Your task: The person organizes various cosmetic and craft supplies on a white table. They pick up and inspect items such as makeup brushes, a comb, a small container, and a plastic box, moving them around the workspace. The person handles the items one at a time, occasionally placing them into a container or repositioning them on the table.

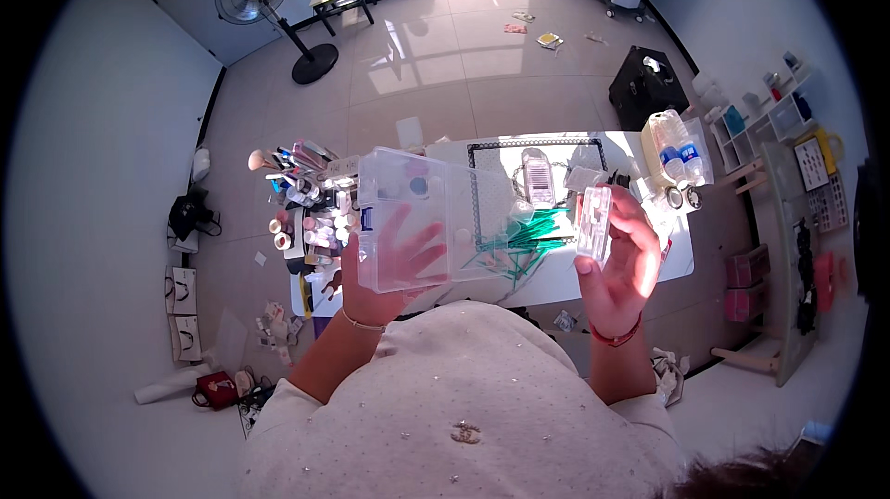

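My left hand (360, 293) supports a clear plastic box (400, 174) from beneath, its fingers spread and showing through the plastic. The box is opened out, with a blue latch on its left edge and its other clear half reaching to the right. Between the thumb and fingers of my right hand (629, 262) is a small clear plastic case (594, 223), tilted upright; its contents are too small to make out. Thin green sticks (530, 237) lie in a loose pile on the table between my hands, partly seen through the box.
Makeup brushes (301, 163) and small bottles (324, 232) crowd the left of the white table (675, 253). A dark-edged mat (533, 143) carries a clear package (538, 179). Water bottles (681, 163) stand in a container at right. Beyond are a fan (315, 63) and a black case (646, 89).
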### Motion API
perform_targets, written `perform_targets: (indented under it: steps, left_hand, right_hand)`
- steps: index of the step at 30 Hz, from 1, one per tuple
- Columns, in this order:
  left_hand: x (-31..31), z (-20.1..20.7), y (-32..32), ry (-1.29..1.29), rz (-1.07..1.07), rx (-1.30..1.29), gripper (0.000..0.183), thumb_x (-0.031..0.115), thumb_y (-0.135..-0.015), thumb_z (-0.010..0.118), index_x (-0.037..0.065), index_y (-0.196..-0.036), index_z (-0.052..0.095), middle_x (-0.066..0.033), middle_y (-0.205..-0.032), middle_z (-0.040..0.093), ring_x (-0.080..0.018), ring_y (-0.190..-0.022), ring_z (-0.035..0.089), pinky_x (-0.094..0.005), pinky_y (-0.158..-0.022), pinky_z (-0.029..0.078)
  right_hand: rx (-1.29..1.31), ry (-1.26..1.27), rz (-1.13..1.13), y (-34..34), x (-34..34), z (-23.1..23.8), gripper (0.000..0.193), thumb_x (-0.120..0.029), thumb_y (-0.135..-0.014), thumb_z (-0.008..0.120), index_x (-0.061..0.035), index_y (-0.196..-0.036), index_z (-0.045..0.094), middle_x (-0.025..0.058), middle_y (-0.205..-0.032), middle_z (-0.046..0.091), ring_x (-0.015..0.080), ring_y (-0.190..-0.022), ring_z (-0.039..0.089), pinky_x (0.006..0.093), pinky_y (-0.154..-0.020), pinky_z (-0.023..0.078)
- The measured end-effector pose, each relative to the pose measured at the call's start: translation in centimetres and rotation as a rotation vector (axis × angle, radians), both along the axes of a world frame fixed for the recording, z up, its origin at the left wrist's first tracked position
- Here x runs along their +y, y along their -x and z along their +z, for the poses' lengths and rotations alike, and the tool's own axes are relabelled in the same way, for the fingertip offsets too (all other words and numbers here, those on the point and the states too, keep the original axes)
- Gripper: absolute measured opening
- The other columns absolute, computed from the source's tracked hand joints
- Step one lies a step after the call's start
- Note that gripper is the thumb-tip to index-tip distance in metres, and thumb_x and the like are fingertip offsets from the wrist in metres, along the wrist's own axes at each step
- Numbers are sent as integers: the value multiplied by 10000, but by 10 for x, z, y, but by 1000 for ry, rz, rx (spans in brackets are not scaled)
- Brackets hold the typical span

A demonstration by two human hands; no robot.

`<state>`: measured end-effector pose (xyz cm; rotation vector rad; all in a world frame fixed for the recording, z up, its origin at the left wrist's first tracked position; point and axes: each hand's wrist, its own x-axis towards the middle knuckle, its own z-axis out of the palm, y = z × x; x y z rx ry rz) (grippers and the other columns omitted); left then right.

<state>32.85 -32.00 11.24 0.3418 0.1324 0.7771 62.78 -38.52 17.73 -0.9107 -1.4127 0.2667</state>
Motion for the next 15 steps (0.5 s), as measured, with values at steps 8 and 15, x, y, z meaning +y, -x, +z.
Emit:
perform_targets:
  steps: [8, 15]
  left_hand:
    - [-20, 21, -39, -18, -20, 166, 889, 691, -826, 498, 169, -1501, 249, -207, -1509, 300, -380, -1344, 378, -627, -1086, 278]
    - [-35, 11, -35, -147, -247, 130, 609, 383, -959, 445, 41, -1448, 321, -144, -1429, 428, -291, -1324, 414, -517, -1111, 287]
  right_hand:
    - [-331, 223, 118, 57, 7, 16, 436, -38, -670, 773, -73, -1041, 547, 163, -1270, 553, 350, -1156, 544, 403, -928, 471]
    - [-501, 190, -11, 65, 13, 19, 378, -113, -705, 743, -71, -1036, 565, 144, -1263, 565, 337, -1167, 533, 424, -935, 442]
